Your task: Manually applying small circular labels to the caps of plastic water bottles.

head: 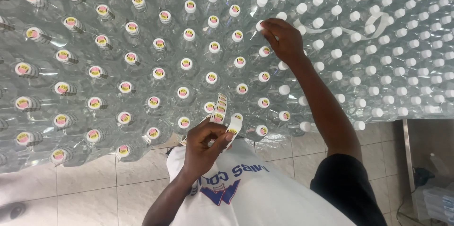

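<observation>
A large block of clear plastic bottles stands shrink-wrapped in front of me, seen from above. The caps on the left carry round pink and yellow stickers; the caps on the right are plain white. My right hand reaches far over the block, fingertips pressed on a white cap at the edge of the stickered area. My left hand is near my chest and grips a strip of stickers on white backing paper, which curls up over the nearest caps.
A loose white backing strip lies across the plain caps at upper right. Beige floor tiles show below the bottles. A metal edge and dark clutter sit at lower right.
</observation>
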